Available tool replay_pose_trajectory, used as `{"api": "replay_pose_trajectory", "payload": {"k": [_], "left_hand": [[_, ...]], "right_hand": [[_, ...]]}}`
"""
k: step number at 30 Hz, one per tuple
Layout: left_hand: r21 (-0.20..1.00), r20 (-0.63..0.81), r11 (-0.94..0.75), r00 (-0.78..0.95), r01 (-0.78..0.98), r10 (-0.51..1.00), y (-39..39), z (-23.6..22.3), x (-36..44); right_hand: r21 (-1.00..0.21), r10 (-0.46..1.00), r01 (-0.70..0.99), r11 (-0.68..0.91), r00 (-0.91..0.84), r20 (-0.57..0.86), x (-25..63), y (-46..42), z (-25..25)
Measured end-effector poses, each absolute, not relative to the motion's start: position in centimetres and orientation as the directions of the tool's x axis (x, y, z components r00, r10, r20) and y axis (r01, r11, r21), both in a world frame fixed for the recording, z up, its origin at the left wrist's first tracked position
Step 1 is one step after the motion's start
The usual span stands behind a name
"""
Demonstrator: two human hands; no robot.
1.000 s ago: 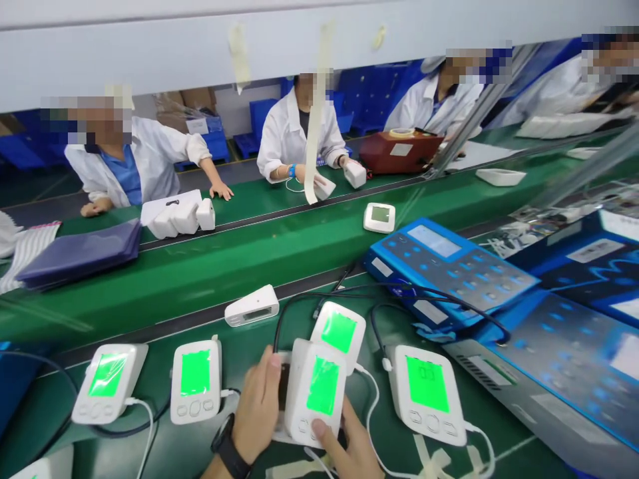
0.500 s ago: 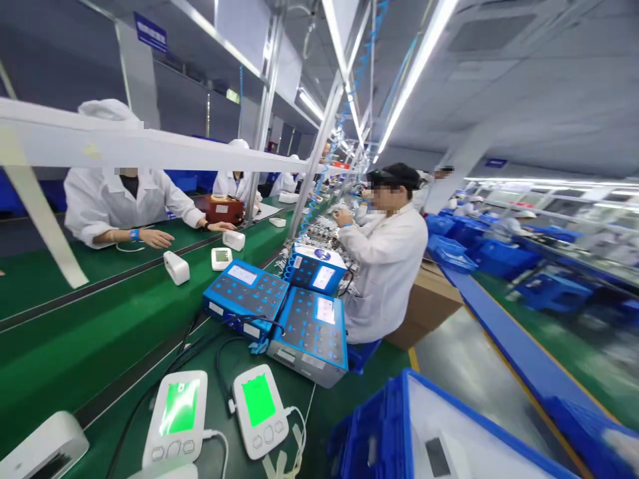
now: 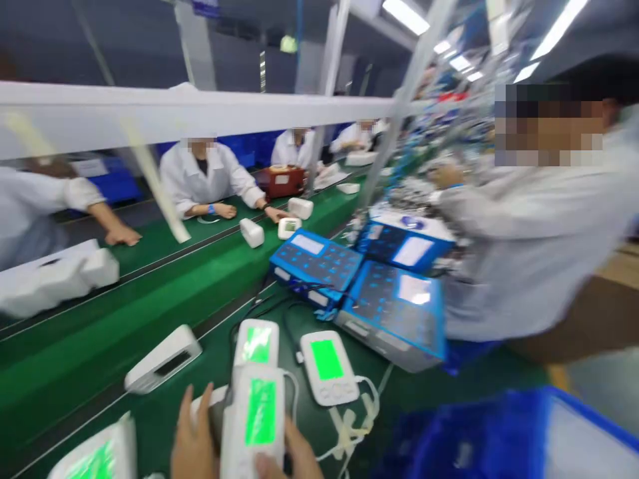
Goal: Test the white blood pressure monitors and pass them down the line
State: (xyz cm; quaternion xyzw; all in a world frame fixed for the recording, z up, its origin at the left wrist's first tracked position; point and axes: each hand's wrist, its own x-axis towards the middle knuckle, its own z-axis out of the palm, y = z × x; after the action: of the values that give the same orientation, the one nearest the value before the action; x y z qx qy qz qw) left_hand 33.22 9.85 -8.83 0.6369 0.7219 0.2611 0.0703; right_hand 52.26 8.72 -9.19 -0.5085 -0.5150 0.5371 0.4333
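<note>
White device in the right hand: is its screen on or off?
On: the white device under the thumb of the right hand has its screen glowing bright green.

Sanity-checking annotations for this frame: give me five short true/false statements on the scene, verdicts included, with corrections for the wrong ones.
1. The right hand grips a white device. True.
2. The screen of that device is dark. False: it glows green.
3. The left hand is out of the picture. False: the left hand shows at the bottom, just left of that device.
4. A white cable is plugged into the side of the green-screen monitor to the right of the hands. True.
5. The reddish-brown box stands on the near side of the green belt. False: the reddish-brown box stands on the far side, by the co-workers.
</note>
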Motion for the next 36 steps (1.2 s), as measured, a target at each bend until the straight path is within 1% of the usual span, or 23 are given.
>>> {"api": "replay_pose_trajectory", "payload": {"k": [2,4,5,7,9,10,12,14,16,19,22,24,28,30,32,34,36], "left_hand": [[0.496,0.121,0.112,-0.196,0.861,0.973,9.0,-8.4,34.5],[0.501,0.056,0.156,-0.211,0.851,0.976,7.9,-7.5,34.5],[0.496,0.054,0.160,-0.214,0.853,0.975,7.1,-6.7,33.9],[0.470,0.114,0.131,-0.208,0.873,0.971,5.8,-4.3,31.7],[0.413,0.221,0.074,-0.178,0.908,0.959,5.6,-1.2,28.3],[0.373,0.277,0.052,-0.165,0.926,0.947,6.3,0.3,26.4],[0.293,0.381,0.027,-0.143,0.956,0.913,9.5,2.7,22.7],[0.247,0.382,0.022,-0.119,0.969,0.916,14.5,3.9,19.7],[0.281,0.328,0.057,-0.152,0.958,0.932,20.1,4.1,17.4],[0.320,0.278,0.105,-0.199,0.942,0.940,27.4,3.4,15.4],[0.292,0.246,0.117,-0.193,0.949,0.950,32.6,2.0,14.3],[0.264,0.178,0.107,-0.158,0.959,0.971,34.8,0.5,13.8],[0.236,0.026,0.106,-0.116,0.966,0.993,36.6,-2.3,13.5],[0.237,0.009,0.111,-0.116,0.965,0.993,36.4,-2.9,13.9],[0.252,0.011,0.074,-0.079,0.965,0.997,35.6,-2.8,14.6],[0.288,-0.022,-0.016,0.023,0.957,0.999,34.5,-2.2,15.6],[0.345,-0.120,-0.107,0.157,0.932,0.980,33.5,-1.5,16.6]], "right_hand": [[-0.987,0.980,-0.014,-0.162,-0.119,-0.159,51.8,8.2,-9.3],[-0.972,0.967,-0.004,-0.233,-0.102,-0.232,52.2,8.3,-9.3],[-0.965,0.960,0.029,-0.261,-0.098,-0.262,52.5,8.4,-9.3],[-0.953,0.951,0.117,-0.281,-0.101,-0.293,53.1,8.6,-9.3],[-0.947,0.951,0.211,-0.244,-0.140,-0.276,53.3,8.7,-9.1],[-0.941,0.946,0.266,-0.209,-0.189,-0.264,53.1,8.8,-8.9],[-0.908,0.915,0.403,-0.118,-0.311,-0.257,52.2,9.2,-8.5],[-0.846,0.869,0.532,-0.020,-0.410,-0.278,50.8,9.9,-8.0],[-0.798,0.851,0.601,0.050,-0.443,-0.281,49.4,10.6,-7.5],[-0.789,0.876,0.610,0.076,-0.419,-0.239,48.2,11.3,-7.1],[-0.822,0.894,0.566,0.058,-0.396,-0.209,48.2,11.3,-7.3],[-0.839,0.896,0.543,0.037,-0.390,-0.213,48.5,11.1,-7.6],[-0.846,0.879,0.532,-0.019,-0.395,-0.268,48.5,10.8,-8.3],[-0.847,0.870,0.530,-0.037,-0.400,-0.288,48.4,10.8,-8.5],[-0.843,0.867,0.537,-0.045,-0.399,-0.300,48.3,10.8,-8.7],[-0.837,0.870,0.545,-0.038,-0.395,-0.296,48.4,10.9,-8.7],[-0.839,0.878,0.545,-0.016,-0.393,-0.272,48.4,10.8,-8.8]]}}
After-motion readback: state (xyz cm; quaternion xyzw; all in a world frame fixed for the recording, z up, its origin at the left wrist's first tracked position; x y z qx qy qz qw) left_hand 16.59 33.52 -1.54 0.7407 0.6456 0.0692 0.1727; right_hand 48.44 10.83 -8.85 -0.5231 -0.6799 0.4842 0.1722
